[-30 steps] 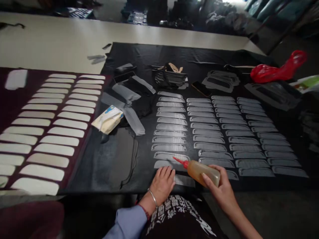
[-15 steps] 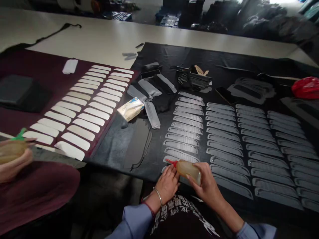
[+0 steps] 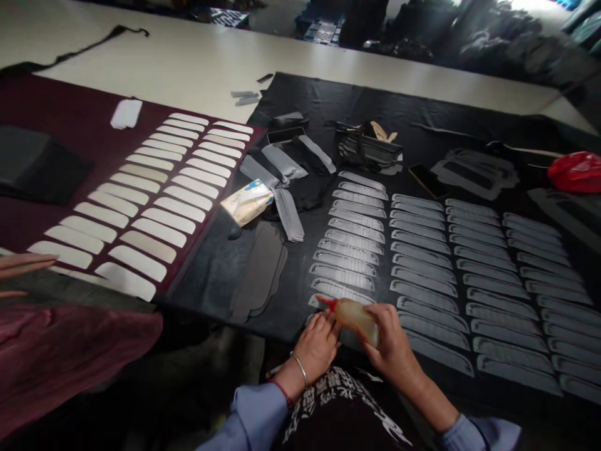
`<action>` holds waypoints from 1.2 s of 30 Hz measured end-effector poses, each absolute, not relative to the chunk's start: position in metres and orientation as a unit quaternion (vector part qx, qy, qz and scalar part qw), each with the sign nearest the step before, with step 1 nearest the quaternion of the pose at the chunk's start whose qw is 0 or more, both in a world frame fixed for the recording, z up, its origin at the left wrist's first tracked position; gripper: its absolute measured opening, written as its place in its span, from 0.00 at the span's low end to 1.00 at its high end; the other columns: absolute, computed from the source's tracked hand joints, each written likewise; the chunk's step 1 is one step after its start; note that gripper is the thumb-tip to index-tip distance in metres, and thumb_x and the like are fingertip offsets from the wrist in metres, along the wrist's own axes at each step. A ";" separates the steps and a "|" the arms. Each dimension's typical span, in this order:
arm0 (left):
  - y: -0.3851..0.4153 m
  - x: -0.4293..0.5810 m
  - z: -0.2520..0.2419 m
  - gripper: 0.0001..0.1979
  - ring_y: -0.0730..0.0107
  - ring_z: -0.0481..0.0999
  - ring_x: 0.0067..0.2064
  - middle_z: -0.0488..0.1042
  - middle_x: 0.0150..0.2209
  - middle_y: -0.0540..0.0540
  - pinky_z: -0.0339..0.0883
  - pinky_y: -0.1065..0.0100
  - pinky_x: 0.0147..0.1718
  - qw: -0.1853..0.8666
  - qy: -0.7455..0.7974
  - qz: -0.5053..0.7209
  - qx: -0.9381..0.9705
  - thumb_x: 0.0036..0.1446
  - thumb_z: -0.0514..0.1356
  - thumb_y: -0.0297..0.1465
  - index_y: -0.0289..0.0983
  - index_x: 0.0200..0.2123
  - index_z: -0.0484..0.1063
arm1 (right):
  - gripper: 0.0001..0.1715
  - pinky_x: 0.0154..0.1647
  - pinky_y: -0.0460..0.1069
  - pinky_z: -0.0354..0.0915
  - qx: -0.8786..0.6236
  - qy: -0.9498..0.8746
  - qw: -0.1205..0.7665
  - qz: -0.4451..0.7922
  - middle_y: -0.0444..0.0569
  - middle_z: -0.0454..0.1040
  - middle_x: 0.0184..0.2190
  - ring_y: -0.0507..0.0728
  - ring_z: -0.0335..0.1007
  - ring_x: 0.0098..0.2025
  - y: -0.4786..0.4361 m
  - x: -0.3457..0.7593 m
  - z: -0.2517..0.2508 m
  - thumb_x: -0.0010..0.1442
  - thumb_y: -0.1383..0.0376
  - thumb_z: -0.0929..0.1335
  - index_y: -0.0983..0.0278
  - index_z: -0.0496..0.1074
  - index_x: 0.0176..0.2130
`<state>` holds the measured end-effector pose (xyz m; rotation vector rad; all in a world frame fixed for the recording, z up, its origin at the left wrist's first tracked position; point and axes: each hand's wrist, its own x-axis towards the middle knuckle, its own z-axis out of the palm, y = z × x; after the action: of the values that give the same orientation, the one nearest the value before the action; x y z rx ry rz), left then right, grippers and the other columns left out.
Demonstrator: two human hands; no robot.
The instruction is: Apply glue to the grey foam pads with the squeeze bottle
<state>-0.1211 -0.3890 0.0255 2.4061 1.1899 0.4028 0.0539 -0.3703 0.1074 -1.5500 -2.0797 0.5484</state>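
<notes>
My right hand (image 3: pixel 392 341) is wrapped round a translucent, yellowish squeeze bottle (image 3: pixel 359 319) with a red nozzle. The bottle is tipped over, and its nozzle points left at the near end of the leftmost column of grey strips (image 3: pixel 347 269). Beside the nozzle, my left hand (image 3: pixel 317 344) lies with its fingers stretched forward at the table's near edge. What lies under those fingers is mostly hidden. A shiny line follows the edge of many strips, which lie in several columns on black sheeting (image 3: pixel 206 275).
At left, a co-worker's hand (image 3: pixel 23 266) hovers by white strips (image 3: pixel 141 228) on maroon cloth. Dark grey pieces (image 3: pixel 260 269), a tissue pack (image 3: pixel 247 202), a phone (image 3: pixel 427 180), a bundle of dark pieces (image 3: pixel 366 150) and a red bag (image 3: pixel 575 172) lie around.
My hands and the bottle have barely moved. The co-worker's green-tipped bottle has gone from view, and that person's hand is now flattened near the white strips. The view has shifted slightly.
</notes>
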 end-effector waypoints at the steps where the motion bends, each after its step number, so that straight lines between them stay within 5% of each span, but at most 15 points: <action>1: -0.388 -0.121 0.026 0.21 0.58 0.60 0.59 0.65 0.55 0.39 0.55 0.57 0.56 0.211 0.427 0.147 0.867 0.57 0.55 0.32 0.34 0.54 0.62 | 0.22 0.38 0.55 0.67 -0.568 -0.761 0.241 0.201 0.52 0.59 0.39 0.59 0.62 0.40 -0.370 0.054 0.108 0.55 0.72 0.63 0.61 0.55 0.48; 24: -0.384 -0.118 0.022 0.19 0.56 0.63 0.56 0.67 0.52 0.37 0.61 0.54 0.53 0.201 0.414 0.143 0.876 0.57 0.53 0.27 0.33 0.52 0.63 | 0.22 0.39 0.54 0.68 -0.567 -0.762 0.234 0.207 0.53 0.60 0.40 0.59 0.63 0.41 -0.375 0.055 0.112 0.55 0.71 0.64 0.63 0.56 0.49; 36: -0.384 -0.112 0.033 0.23 0.53 0.63 0.54 0.67 0.52 0.37 0.59 0.52 0.52 0.159 0.425 0.106 0.885 0.56 0.56 0.38 0.36 0.54 0.63 | 0.24 0.40 0.54 0.67 -0.620 -0.732 0.201 0.198 0.54 0.59 0.42 0.60 0.63 0.42 -0.400 0.086 0.117 0.54 0.72 0.63 0.62 0.55 0.50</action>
<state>-0.1117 -0.3836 0.0332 2.5295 1.2144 0.3042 0.0863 -0.3997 0.1173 -1.7334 -2.0457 0.5529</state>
